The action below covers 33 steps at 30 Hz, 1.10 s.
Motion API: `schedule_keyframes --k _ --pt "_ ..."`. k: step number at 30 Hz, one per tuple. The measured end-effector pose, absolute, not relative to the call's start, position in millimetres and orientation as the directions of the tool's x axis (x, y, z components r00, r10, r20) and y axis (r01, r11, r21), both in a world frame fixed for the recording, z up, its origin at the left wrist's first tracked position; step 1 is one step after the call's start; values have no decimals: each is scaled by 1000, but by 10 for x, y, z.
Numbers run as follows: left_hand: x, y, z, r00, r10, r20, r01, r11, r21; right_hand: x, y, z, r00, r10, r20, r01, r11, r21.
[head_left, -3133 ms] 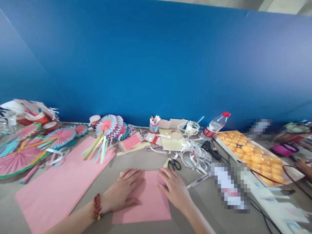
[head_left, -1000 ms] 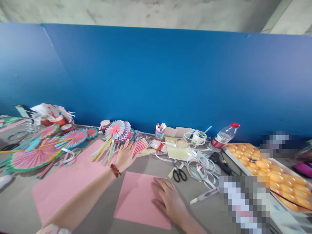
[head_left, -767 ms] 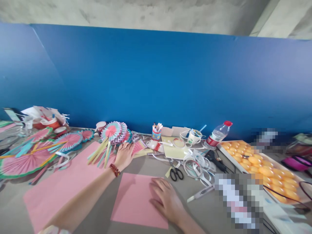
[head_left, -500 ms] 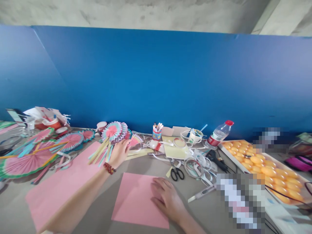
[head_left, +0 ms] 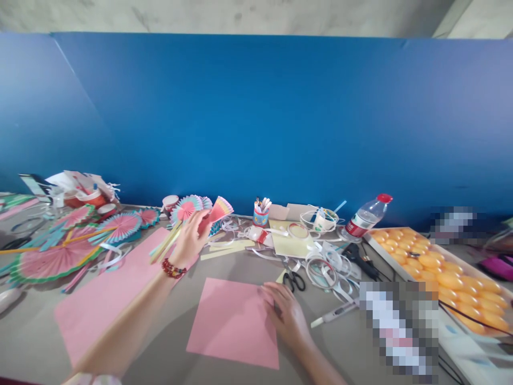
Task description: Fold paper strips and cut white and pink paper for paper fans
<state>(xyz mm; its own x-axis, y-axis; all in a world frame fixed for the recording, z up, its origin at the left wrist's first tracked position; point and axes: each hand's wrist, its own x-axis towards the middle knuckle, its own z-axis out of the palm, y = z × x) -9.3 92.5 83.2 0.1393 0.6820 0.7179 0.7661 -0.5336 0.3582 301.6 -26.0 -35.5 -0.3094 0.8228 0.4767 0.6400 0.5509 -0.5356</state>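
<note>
- Pinching a pleated pink paper (head_left: 221, 209) in my left fingers (head_left: 196, 222), I hold it raised over the far part of the desk (head_left: 340, 342).
- My right fingers (head_left: 280, 297) are loosely curled, grasping nothing, at the right edge of a flat pink square sheet (head_left: 230, 326).
- The grey desk bears paper fans (head_left: 56, 256) leftward, a bottle (head_left: 360, 220) and orange-filled tray (head_left: 386, 259) rightward.
- Behind stands a blue panel (head_left: 256, 123); above it, grey concrete (head_left: 248, 18).

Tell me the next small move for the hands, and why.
Probably bring the folded paper to the pink sheet: the left hand holds it up, away from the sheet, while the right hand is at the sheet's right edge.
</note>
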Motion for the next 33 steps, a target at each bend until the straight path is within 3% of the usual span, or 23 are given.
schedule_keyframes --k 9,33 --pt "69 943 634 252 707 661 742 -580 337 3000 -261 -322 -282 836 470 638 529 -559" --pt "413 1155 443 292 730 618 741 -581 336 2952 -284 -252 -332 863 381 724 492 -484"
